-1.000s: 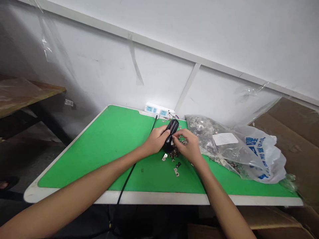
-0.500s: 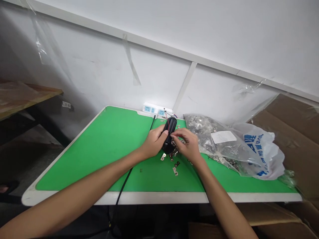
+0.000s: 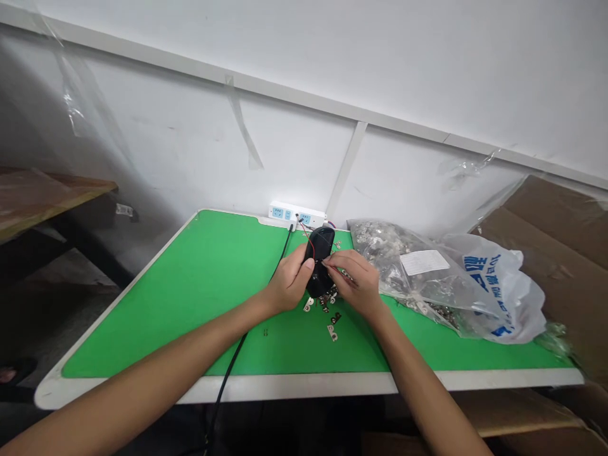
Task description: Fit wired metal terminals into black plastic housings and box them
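A black plastic housing (image 3: 323, 244), rounded at its ends, is held up over the green table mat by my left hand (image 3: 291, 277), with the thumb on its near face and the fingers behind. A thin red wire (image 3: 311, 240) and a dark one run out of its upper end. My right hand (image 3: 354, 277) pinches at the middle of the housing from the right; what sits between its fingertips is too small to make out. Small metal contact plates (image 3: 332, 332) lie loose on the mat below and behind the housing.
A white power strip (image 3: 297, 214) lies at the wall with a black cable (image 3: 236, 354) running down over the table's front edge. On the right rests a clear bag of metal parts (image 3: 384, 247) beside a white printed plastic bag (image 3: 513, 285). Cardboard (image 3: 560, 253) stands farther right.
The housing has been turned so that its hollow inner side faces me more. The wire ends have shifted left. Both hands keep their places on it.
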A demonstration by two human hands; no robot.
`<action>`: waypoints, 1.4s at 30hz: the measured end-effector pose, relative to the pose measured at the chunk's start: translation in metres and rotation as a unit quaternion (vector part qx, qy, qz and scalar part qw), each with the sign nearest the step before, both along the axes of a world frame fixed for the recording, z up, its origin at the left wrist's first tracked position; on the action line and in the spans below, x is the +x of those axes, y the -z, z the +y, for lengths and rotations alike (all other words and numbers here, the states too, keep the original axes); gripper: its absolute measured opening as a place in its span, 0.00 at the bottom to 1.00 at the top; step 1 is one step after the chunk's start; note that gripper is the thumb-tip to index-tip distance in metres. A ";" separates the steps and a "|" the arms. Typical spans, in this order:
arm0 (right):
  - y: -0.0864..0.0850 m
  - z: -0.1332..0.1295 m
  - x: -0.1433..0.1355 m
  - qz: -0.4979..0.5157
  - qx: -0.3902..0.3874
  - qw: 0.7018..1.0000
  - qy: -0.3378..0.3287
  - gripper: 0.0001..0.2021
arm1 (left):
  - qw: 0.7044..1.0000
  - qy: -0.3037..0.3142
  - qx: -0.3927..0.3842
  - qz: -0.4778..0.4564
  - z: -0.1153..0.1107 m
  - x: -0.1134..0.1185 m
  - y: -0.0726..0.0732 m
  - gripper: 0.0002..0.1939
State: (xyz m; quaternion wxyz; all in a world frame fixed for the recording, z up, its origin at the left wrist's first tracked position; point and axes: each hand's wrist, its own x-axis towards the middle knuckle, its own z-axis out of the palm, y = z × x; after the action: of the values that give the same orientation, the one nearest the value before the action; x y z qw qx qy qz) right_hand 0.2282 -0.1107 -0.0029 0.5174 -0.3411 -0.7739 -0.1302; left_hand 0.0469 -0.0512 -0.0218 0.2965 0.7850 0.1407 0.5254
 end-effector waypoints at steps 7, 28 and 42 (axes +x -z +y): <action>-0.001 -0.002 -0.002 -0.057 0.041 0.998 0.005 0.18 | 0.985 0.106 -0.109 -0.077 0.003 0.006 0.012 0.22; 0.004 -0.010 -0.006 -0.007 -0.182 0.983 -0.016 0.28 | 0.997 0.064 -0.030 0.021 -0.007 0.004 0.006 0.22; 0.015 -0.007 0.000 -0.028 -0.197 0.980 0.020 0.26 | 0.996 0.037 -0.042 0.066 -0.011 0.007 0.004 0.20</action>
State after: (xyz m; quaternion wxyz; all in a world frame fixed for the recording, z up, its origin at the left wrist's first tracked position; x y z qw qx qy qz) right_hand 0.2287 -0.1176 -0.0184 0.4158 -0.4475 -0.7917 0.0050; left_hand 0.0540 -0.0626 -0.0261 0.3385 0.8098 0.1524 0.4544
